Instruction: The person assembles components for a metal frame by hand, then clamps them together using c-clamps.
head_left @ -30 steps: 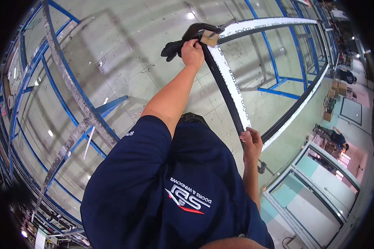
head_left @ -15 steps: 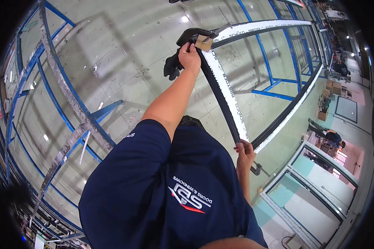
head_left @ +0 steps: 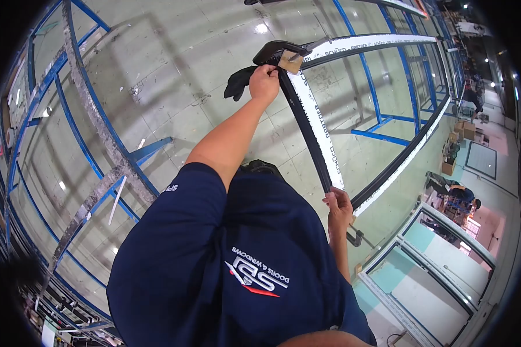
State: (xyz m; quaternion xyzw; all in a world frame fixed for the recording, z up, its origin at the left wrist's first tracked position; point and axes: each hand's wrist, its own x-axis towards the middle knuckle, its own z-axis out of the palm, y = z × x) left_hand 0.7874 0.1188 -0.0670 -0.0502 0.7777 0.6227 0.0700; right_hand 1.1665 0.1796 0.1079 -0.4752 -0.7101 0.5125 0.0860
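A window or door frame (head_left: 323,127), black with printed white film, stretches out before me. My left hand (head_left: 264,84) pinches the black edge of its near bar at the far-left corner, just below a dark clamp (head_left: 275,51) and a wooden block (head_left: 290,61). Something black and soft (head_left: 237,82), perhaps a glove, hangs beside that hand. At the other end of the same bar, my right hand (head_left: 340,211) has its fingertips closed on the edge. A second clamp (head_left: 357,237) sits just beyond this hand.
Blue metal racks (head_left: 98,121) stand on the left, and blue trestle legs (head_left: 382,134) show beneath the frame. White-edged panels (head_left: 422,266) are at the lower right. A person (head_left: 454,189) bends over in the right background, near cardboard boxes (head_left: 464,128).
The view has shifted slightly. Both hands stay at the same bar ends, the right one a little higher in view. The black soft item hangs in a different shape.
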